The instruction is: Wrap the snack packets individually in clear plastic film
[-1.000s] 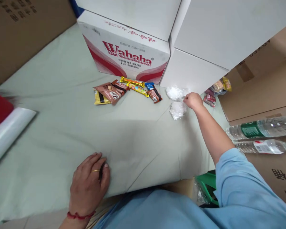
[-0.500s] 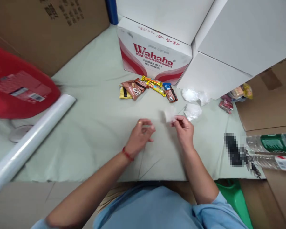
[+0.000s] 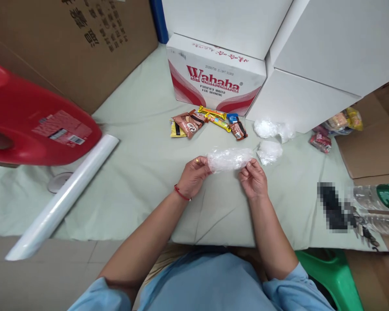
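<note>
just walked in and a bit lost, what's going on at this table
A person's left hand and right hand hold a crumpled piece of clear plastic between them, over the cloth-covered table. More bunched plastic lies just beyond the right hand. Wrapped snacks lie in front of the Wahaha box, and a shiny roll lies off to the left beside a red jug.
</note>
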Available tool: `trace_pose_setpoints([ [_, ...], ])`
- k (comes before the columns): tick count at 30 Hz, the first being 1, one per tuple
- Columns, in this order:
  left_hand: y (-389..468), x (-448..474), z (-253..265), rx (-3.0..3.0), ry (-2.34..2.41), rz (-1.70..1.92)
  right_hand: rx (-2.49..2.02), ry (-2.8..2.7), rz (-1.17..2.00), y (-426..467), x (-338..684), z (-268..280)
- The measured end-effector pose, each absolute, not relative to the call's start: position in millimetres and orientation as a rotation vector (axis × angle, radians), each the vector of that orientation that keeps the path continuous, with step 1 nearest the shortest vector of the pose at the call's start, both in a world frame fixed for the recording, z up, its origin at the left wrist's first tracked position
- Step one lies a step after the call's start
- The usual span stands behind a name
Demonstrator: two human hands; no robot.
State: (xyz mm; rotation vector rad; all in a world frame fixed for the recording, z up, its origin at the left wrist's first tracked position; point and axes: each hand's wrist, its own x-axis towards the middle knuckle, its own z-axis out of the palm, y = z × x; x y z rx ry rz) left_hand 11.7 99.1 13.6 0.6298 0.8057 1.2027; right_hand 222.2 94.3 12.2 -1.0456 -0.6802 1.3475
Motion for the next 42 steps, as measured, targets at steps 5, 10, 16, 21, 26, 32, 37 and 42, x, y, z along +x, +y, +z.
trace_pose_setpoints([
  [5,96,16,17,0.624,0.734,1.098,-1.033,-0.721,1.304,95,220,9],
  [10,95,18,7,0.941,0.889,0.988,-1.001,-0.856,1.306,94,215,7],
  [16,88,24,-6,1.601,1.277,1.244,-0.986,-0.930,1.253,88,205,6],
  [21,85,26,-5,1.752,1.376,1.412,-1.217,-1.168,1.180,84,201,-4],
  [26,95,15,-5,1.368,1.446,1.388,-1.297,-0.935,1.166,89,209,-1],
  [32,100,7,-4,1.196,1.508,1.327,-1.270,-0.763,1.178,95,217,9],
  [37,103,1,-8,1.095,1.494,1.364,-1.248,-0.697,1.129,97,232,15],
  [42,113,-8,-7,0.895,1.464,1.388,-1.377,-0.711,1.151,91,261,23],
])
